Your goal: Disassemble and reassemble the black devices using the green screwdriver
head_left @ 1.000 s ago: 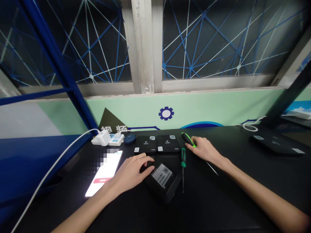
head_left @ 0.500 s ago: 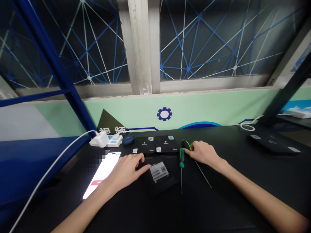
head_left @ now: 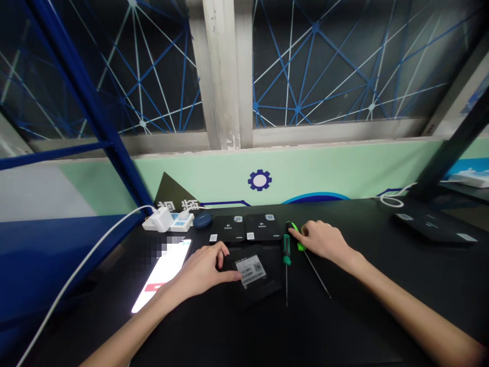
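My left hand (head_left: pixel 206 267) lies with thumb and fingers apart at the left side of a flat black box (head_left: pixel 267 284) with a grey printed label (head_left: pixel 250 270). Its thumb tip touches the label's edge. My right hand (head_left: pixel 324 239) is beside a screwdriver with a black and lime-green handle (head_left: pixel 301 246), which lies slanted on the table. The thumb is stretched across that handle and the other fingers are bent and partly hidden. A second screwdriver, dark green (head_left: pixel 286 251), lies just left of it, shaft toward me.
Two black boxes (head_left: pixel 228 229) (head_left: pixel 263 228) lie side by side behind. A lit phone (head_left: pixel 166 270) is partly under my left arm. At the back left are a white power strip (head_left: pixel 183 223) with a charger and a dark blue rounded object (head_left: pixel 202 220). Another black device (head_left: pixel 433 228) lies far right.
My right hand has shifted slightly, baring more of the lime-green handle, with the thumb now over it. My left thumb has slid a little down along the label's edge.
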### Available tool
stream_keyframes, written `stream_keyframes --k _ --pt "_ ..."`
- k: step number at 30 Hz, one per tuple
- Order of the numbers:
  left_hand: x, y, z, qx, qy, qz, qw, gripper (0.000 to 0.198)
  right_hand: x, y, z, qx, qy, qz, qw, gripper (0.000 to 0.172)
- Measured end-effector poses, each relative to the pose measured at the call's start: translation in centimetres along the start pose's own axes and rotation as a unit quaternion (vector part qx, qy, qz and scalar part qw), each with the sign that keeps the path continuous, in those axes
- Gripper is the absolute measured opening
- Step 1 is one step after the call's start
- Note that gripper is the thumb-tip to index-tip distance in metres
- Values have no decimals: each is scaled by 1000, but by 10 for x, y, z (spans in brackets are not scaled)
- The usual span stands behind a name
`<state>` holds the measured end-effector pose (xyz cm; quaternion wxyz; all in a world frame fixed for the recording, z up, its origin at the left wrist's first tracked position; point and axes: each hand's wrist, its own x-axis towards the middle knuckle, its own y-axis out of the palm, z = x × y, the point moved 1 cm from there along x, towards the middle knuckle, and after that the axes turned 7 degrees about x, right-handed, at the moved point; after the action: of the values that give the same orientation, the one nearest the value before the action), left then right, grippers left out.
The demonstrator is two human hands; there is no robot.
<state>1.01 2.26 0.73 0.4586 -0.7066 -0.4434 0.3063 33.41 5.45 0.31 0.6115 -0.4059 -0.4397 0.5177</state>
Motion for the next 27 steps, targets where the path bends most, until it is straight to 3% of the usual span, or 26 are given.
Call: stream_keyframes --k 4,9,13,17,20,27 --pt "3 4 4 -52 -2 -3 999 53 -3 -9 4 28 -26 -56 998 51" --pt "5 3 4 -73 10 -48 996 47 -17 -13 21 173 -190 -88 962 37" --pt "4 -1 -1 -106 39 -78 991 43 -29 -7 35 237 -281 -60 928 22" --pt "5 -3 -7 -147 88 -106 980 38 -34 1 43 272 -288 8 918 37" --pt "5 -2 -9 -164 84 -109 977 36 -35 4 45 310 -278 56 908 41" --pt "1 -5 -15 -156 96 -143 973 29 -32 6 44 404 -250 51 878 37"
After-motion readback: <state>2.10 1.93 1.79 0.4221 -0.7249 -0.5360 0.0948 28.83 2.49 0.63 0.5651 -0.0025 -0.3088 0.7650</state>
